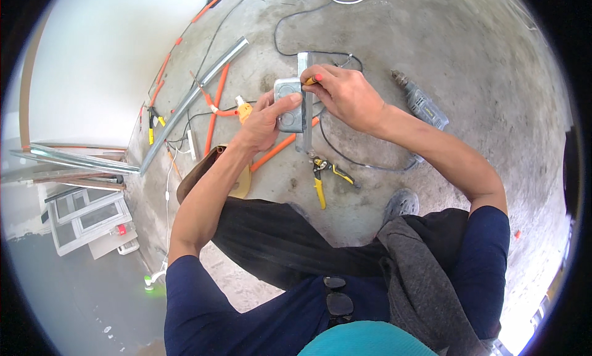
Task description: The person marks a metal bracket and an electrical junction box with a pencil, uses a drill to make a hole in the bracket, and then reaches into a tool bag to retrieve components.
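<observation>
The left grip (263, 120) clamps electrical box (292, 118) along forward-pointing metal channel (307, 124); right grip (350, 98) pinches pencil (314, 79) near it.

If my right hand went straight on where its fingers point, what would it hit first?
Your right hand would most likely meet the grey metal box held in your left hand; it looks very close, but depth there is unclear.
</observation>
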`<state>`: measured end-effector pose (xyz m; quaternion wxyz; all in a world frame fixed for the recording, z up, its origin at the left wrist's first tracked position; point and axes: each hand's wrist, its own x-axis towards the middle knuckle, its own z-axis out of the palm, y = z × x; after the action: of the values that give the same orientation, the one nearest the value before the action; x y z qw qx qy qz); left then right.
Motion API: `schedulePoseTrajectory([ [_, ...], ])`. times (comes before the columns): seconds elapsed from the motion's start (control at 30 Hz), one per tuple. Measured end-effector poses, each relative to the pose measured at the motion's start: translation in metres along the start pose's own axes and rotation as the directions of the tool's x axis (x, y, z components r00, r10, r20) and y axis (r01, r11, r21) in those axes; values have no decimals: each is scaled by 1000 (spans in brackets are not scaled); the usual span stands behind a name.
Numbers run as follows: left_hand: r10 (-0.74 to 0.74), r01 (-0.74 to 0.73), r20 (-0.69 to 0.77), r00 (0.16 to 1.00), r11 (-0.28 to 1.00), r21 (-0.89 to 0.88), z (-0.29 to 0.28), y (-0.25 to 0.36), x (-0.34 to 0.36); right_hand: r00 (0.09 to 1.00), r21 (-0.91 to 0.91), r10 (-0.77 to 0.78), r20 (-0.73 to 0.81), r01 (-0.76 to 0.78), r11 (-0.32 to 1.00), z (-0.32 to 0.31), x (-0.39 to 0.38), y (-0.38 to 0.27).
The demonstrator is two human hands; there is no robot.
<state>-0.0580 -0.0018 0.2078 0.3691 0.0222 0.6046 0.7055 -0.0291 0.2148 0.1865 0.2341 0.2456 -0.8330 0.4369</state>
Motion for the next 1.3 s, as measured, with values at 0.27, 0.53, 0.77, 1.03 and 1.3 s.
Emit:
schedulePoseTrajectory([
  [0.27,-28,28,27,999,1000,-10,-5,-3,2,999,48,48,-7,-48,998,-3,0,1],
  [0.53,-42,43,40,998,999,-22,-7,-1,-1,884,292,467,-3,-446,846,-39,16,22],
  [0.77,-48,51,76,996,998,-27,-6,-5,0,556,552,727,404,-782,290,-2,-16,55],
  [1.03,-48,50,102,994,999,-17,-1,-8,-2,572,571,654,495,-781,251,2,1,32],
  [1.3,-65,66,136,989,998,-4,-8,-12,-6,572,491,681,458,-801,342,4,-2,30],
])
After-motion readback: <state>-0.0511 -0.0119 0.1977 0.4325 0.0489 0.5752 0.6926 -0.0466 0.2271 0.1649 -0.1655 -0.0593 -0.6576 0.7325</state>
